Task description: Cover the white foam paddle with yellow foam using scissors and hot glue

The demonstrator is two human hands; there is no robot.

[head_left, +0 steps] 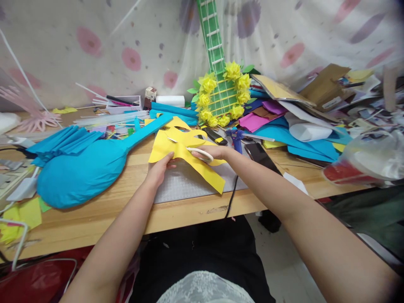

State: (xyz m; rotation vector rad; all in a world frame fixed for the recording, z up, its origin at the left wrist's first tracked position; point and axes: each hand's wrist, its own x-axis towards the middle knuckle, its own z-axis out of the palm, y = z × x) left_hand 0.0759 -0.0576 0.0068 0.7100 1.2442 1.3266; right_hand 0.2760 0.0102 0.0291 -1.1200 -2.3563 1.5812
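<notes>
My right hand (210, 152) is closed around the white handles of a pair of scissors (202, 153). Their blades point left into a sheet of yellow paper (162, 149), and the tip shows above it. At the sheet's lower left edge, my left hand (163, 166) pinches the paper between thumb and fingers. A cut strip of the yellow paper hangs down to the right over the grey cutting mat (176, 187). Behind the hands, more curved yellow pieces lie on the mat.
A blue paper-covered guitar shape (85, 172) lies left. Behind stands a green guitar (217, 84) with yellow paper flowers. A utility knife (216, 136), blue glue gun (236, 139) and phone (260, 155) lie beyond my right hand. Coloured paper (315, 143) and a plastic tub (356, 166) sit right.
</notes>
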